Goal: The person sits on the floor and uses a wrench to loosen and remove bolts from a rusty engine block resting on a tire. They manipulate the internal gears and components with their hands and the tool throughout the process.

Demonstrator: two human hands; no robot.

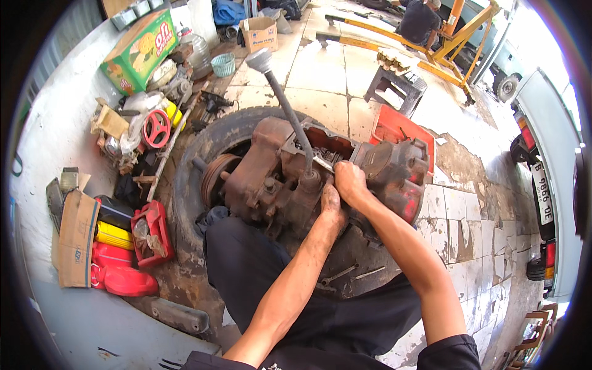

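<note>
A rusty brown gearbox (265, 185) lies in front of me against a tyre, its top opening (327, 145) showing gears inside. A long gear lever (287, 105) with a grey knob rises from its near side. My right hand (350, 182) is closed at the near edge of the opening, beside a bright metal strip (323, 163). What it grips is hidden. Just below, my left hand (332, 200) rests against the casing beside the lever's base, its fingers mostly out of sight. On the floor between my legs lie spanners (339, 275).
The tyre (185, 185) surrounds the gearbox's left and back. Behind it are a red crate (404, 126) and a dark stool (396, 89). Parts, cartons and red containers (126, 277) line the left wall. A person (419, 23) sits by a yellow hoist (453, 49); a vehicle (555, 185) stands right.
</note>
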